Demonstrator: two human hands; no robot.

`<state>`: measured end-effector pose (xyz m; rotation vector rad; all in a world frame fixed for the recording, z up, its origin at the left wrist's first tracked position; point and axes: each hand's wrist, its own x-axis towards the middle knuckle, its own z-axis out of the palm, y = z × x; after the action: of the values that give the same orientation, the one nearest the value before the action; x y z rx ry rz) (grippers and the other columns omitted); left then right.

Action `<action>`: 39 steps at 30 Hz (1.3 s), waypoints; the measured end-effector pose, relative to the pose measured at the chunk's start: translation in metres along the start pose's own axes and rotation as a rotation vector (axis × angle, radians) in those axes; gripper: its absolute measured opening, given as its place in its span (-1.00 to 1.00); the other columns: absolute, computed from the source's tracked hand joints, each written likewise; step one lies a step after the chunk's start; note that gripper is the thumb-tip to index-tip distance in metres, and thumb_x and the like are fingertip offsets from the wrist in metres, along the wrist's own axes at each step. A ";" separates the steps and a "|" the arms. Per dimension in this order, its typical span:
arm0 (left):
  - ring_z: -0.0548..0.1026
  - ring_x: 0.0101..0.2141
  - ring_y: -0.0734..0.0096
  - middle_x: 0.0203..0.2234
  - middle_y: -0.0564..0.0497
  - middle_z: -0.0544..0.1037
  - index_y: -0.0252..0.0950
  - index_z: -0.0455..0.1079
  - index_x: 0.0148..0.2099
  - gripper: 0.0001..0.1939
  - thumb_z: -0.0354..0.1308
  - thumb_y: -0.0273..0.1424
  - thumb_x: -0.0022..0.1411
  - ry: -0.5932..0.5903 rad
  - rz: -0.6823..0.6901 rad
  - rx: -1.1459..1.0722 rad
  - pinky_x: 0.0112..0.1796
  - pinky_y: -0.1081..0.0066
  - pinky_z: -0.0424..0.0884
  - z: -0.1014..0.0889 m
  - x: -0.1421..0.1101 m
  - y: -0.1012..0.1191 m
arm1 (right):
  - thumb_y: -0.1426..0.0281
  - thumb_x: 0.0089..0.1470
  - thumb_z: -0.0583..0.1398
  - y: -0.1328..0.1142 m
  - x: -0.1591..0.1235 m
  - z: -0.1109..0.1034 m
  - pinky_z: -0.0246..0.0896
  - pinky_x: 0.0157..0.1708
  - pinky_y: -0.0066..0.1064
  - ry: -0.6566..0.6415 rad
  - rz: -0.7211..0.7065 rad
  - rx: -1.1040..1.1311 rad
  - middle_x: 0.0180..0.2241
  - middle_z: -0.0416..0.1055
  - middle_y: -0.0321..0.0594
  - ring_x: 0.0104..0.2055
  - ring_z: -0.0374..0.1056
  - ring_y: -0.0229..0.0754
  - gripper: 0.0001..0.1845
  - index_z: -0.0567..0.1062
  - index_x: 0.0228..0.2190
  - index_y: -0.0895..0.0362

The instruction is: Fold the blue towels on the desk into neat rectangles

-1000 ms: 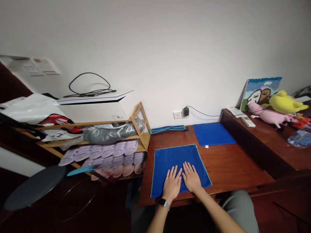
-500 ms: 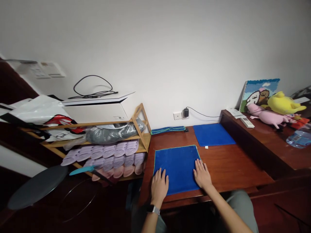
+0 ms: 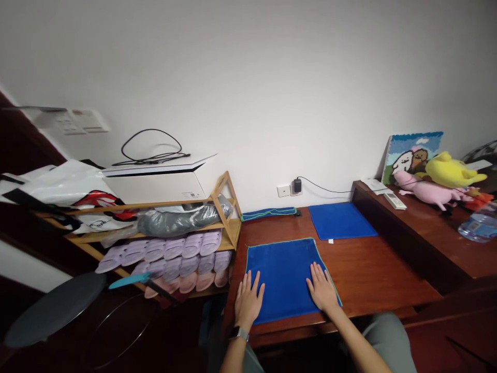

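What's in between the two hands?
Between the left hand and the right hand lies just the near blue cloth, flat on the wooden table, in the head view.

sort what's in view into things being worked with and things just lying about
In use:
front blue cloth, under the left hand and right hand
probably also the back blue cloth and folded cloth

Lying about:
remote
pink plush
yellow plush
bottle
slippers
white box

So the shoe rack is left of the desk, box on its top shelf, slippers lower down; plush toys sit mid-right, probably touching each other.
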<state>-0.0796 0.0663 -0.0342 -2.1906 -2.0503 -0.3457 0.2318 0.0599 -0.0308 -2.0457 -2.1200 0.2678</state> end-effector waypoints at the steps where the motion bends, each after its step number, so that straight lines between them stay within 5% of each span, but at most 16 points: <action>1: 0.16 0.42 0.04 0.45 -0.14 0.19 -0.12 0.15 0.48 -0.39 -0.11 -0.07 0.51 0.009 0.013 0.008 0.34 0.00 0.18 -0.001 -0.001 -0.006 | 0.08 0.41 -0.21 0.008 0.000 -0.001 -0.36 0.48 -0.08 0.003 0.017 -0.008 0.49 -0.13 -0.09 0.53 -0.19 -0.05 -0.23 0.03 0.45 0.26; 5: 0.23 0.39 0.03 0.40 -0.19 0.30 -0.25 0.30 0.41 -0.43 -0.16 -0.14 0.53 0.083 0.057 0.023 0.35 0.00 0.15 -0.006 0.006 -0.005 | 0.12 0.42 -0.22 0.008 0.011 -0.013 -0.34 0.48 -0.07 0.048 0.031 0.002 0.45 0.04 -0.04 0.51 -0.10 -0.01 -0.26 0.15 0.42 0.25; 10: 0.22 0.39 0.15 0.39 -0.15 0.32 -0.25 0.29 0.41 -0.44 -0.25 -0.21 0.56 0.109 0.196 -0.063 0.35 0.07 0.17 -0.007 0.040 0.048 | 0.21 0.42 -0.22 -0.046 0.045 -0.029 -0.32 0.47 -0.17 0.048 -0.093 0.065 0.47 -0.01 -0.07 0.53 -0.17 -0.05 -0.29 0.11 0.43 0.29; 14: 0.21 0.40 0.19 0.41 -0.05 0.30 -0.08 0.20 0.46 -0.46 -0.24 -0.20 0.55 0.004 0.298 -0.111 0.34 0.02 0.19 0.008 0.058 0.080 | 0.20 0.42 -0.24 -0.072 0.056 -0.017 -0.36 0.48 -0.14 -0.049 -0.181 0.088 0.48 -0.08 -0.09 0.54 -0.24 -0.07 -0.28 0.06 0.44 0.29; 19: 0.16 0.42 0.13 0.44 -0.04 0.22 -0.03 0.12 0.49 -0.44 -0.24 -0.14 0.54 -0.015 0.175 -0.064 0.35 -0.01 0.14 0.026 0.052 0.039 | 0.15 0.41 -0.22 -0.033 0.052 0.000 -0.39 0.48 -0.12 -0.012 -0.060 0.038 0.49 -0.13 -0.10 0.54 -0.25 -0.07 -0.26 0.02 0.45 0.26; 25: 0.13 0.43 0.09 0.45 -0.15 0.18 -0.22 0.13 0.49 -0.38 -0.24 -0.13 0.53 -0.011 0.011 0.009 0.35 0.02 0.16 0.022 0.043 -0.020 | 0.11 0.40 -0.22 0.020 0.049 -0.003 -0.35 0.48 -0.12 -0.005 0.070 -0.014 0.50 -0.16 -0.06 0.54 -0.22 -0.07 -0.22 -0.01 0.45 0.30; 35: 0.21 0.40 0.10 0.41 -0.19 0.27 -0.28 0.20 0.46 -0.41 -0.18 -0.20 0.52 0.024 0.038 0.030 0.36 0.01 0.15 0.011 0.042 -0.013 | 0.16 0.40 -0.23 0.009 0.049 -0.018 -0.39 0.47 -0.09 -0.044 0.102 -0.074 0.49 -0.10 -0.05 0.53 -0.20 -0.05 -0.25 0.04 0.44 0.30; 39: 0.20 0.40 0.13 0.40 -0.18 0.29 -0.31 0.24 0.43 -0.44 -0.21 -0.26 0.53 0.087 0.119 -0.013 0.38 0.02 0.12 0.005 0.059 0.011 | 0.23 0.39 -0.24 -0.019 0.066 -0.031 -0.42 0.48 -0.12 0.003 0.014 -0.042 0.48 -0.05 -0.03 0.54 -0.21 -0.04 -0.27 0.09 0.43 0.33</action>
<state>-0.0650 0.1237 -0.0239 -2.2508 -1.8688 -0.4339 0.2186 0.1252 0.0042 -2.0834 -2.1278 0.2233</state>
